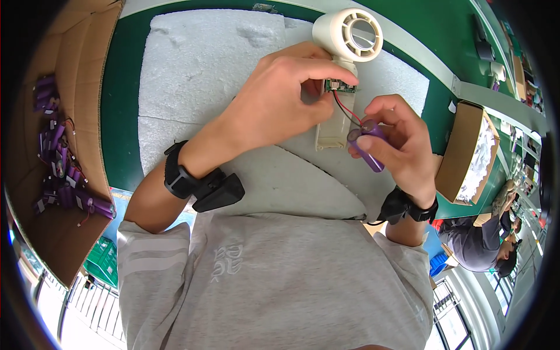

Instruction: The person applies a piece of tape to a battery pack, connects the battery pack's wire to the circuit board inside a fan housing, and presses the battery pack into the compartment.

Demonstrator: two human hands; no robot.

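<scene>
A cream handheld fan (326, 35) lies on white foam, its round head away from me and its handle (332, 131) opened up. Inside the handle near the neck is a small green circuit board (348, 88). My left hand (280, 96) is closed around the handle at the board, index finger across the neck, thumb by the wires. Red and black wires (350, 112) run from the board to a battery pack (371, 158) of purple cylindrical cells. My right hand (405, 140) grips this pack between thumb and fingers, just right of the handle.
White foam sheets (204, 64) cover part of the green table (129, 76). A large cardboard box (87, 128) at left holds several purple battery packs (61, 151). At right stands a smaller carton (458, 149) with white pieces (479, 157). Another person (475, 245) sits far right.
</scene>
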